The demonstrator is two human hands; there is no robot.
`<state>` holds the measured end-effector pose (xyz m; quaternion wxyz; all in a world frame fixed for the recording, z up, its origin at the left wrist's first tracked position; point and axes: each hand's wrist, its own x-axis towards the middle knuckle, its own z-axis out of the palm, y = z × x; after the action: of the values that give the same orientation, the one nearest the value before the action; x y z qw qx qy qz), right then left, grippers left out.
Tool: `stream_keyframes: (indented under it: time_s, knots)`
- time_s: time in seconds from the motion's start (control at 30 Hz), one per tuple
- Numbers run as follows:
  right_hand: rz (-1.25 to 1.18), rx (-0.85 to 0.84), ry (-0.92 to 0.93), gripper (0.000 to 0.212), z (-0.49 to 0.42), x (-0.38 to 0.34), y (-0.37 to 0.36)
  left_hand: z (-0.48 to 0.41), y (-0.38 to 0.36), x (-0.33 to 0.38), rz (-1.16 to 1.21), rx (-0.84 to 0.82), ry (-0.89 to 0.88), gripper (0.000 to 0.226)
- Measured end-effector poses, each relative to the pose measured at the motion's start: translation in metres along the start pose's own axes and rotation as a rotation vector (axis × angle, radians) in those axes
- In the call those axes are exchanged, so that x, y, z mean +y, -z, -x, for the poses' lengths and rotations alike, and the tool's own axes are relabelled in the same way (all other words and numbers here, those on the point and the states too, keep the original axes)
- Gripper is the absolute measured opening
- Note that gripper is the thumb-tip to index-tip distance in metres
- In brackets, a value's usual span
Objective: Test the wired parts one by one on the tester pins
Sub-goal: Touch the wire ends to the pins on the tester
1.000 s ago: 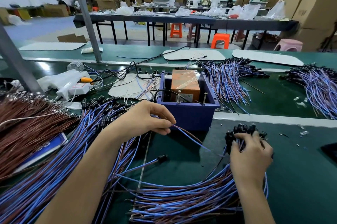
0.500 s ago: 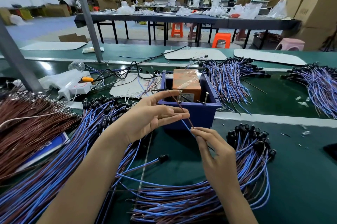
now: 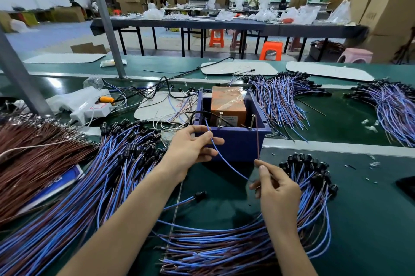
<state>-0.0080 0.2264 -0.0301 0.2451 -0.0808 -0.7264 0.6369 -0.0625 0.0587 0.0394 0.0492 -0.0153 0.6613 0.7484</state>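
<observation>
Your left hand (image 3: 190, 150) pinches the blue lead (image 3: 231, 169) between thumb and forefinger, just in front of the near left corner of the tester box (image 3: 235, 145). The other fingers curl loosely beneath. The lead's free end stands up past your fingertips, left of the left pin (image 3: 220, 118) and apart from it.

Your right hand (image 3: 277, 190) sits nearer and to the right. Its thumb and forefinger pinch the brown lead (image 3: 257, 145), which rises straight toward the right pin (image 3: 253, 121) (whether its tip touches the pin cannot be told). The blue lead sweeps down in a curve from your left hand to your right hand. Both pins stand upright at the near edge of the box, in front of the orange block (image 3: 228, 103) inside it.

The near bundle of wired parts (image 3: 224, 251) lies on the green belt (image 3: 370, 219) under your right forearm, with its black caps (image 3: 310, 165) fanned just right of your right hand. A larger pile (image 3: 78, 197) lies left of your left arm, with brown wires (image 3: 33, 154) farther left. One single part (image 3: 199, 195) lies between your arms. More wired parts (image 3: 280, 100) lie right of the box, toward the far side.
</observation>
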Motion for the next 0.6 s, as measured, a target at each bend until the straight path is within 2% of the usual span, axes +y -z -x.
stream_keyframes:
  time_s: [0.17,0.47,0.6]
  knots:
    - [0.012,-0.018,0.022,0.028,0.003,-0.002,0.001,-0.001,0.000,-0.007,-0.058,0.004,-0.076,0.012]
    - [-0.029,-0.047,0.005,0.030,0.004,-0.004,0.001,-0.005,0.000,-0.013,-0.074,-0.026,-0.087,0.014]
    - [-0.031,-0.049,0.006,0.031,0.004,-0.004,0.001,-0.005,-0.001,-0.015,-0.141,-0.093,-0.071,0.015]
